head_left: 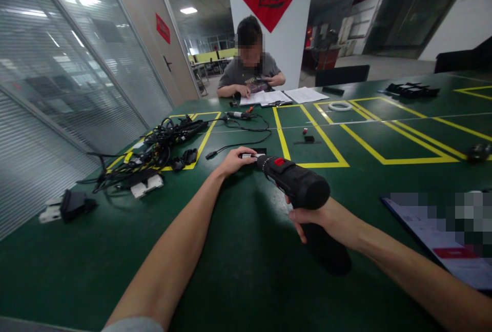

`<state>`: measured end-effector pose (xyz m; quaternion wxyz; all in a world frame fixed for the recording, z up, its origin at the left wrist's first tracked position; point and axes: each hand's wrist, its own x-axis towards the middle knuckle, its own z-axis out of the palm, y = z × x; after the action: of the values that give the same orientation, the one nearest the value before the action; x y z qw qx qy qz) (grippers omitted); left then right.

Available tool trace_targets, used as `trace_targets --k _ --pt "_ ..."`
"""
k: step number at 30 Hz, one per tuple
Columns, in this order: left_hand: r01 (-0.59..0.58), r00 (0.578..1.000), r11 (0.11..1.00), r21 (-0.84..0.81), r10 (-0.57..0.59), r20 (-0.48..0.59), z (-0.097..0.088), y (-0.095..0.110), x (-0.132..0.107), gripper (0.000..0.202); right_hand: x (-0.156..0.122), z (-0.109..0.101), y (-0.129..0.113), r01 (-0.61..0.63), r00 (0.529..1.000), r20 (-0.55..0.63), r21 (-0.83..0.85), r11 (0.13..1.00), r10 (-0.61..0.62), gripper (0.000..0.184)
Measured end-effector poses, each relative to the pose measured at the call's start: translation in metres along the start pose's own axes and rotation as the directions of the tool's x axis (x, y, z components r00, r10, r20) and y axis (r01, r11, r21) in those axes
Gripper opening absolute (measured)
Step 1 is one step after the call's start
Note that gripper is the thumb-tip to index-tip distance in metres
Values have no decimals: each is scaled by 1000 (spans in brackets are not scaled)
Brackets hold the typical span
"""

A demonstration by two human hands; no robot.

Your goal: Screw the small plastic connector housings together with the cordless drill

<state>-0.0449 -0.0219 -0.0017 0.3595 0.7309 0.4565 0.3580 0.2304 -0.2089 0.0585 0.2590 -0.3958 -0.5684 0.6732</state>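
Note:
My right hand point(319, 219) grips a black cordless drill point(295, 178) with a red switch on top. The drill points away and to the left, its chuck end close to my left fingertips. My left hand point(237, 160) rests on the green table, fingers closed on a small black and silver part point(261, 150). The drill's tip seems to meet this part, though fingers and chuck hide the exact contact. Just beyond lies a thin black cable point(234, 146) with a connector at its end.
Tangled black cables point(161, 142) lie at the left, near black-and-white parts point(67, 206). Yellow tape point(325, 165) marks rectangles on the table point(134, 250). A tape roll point(340, 106) lies further back. Opposite, a person point(249, 65) sits with papers point(305, 95). A clipboard point(418, 234) lies right.

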Motion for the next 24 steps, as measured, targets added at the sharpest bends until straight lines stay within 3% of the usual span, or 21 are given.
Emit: trace_targets --k 24 --pt "25 1000 998 -60 -24 19 1 -2 -2 47 -1 0 -1 2 1000 19 -4 1000 -2 24"
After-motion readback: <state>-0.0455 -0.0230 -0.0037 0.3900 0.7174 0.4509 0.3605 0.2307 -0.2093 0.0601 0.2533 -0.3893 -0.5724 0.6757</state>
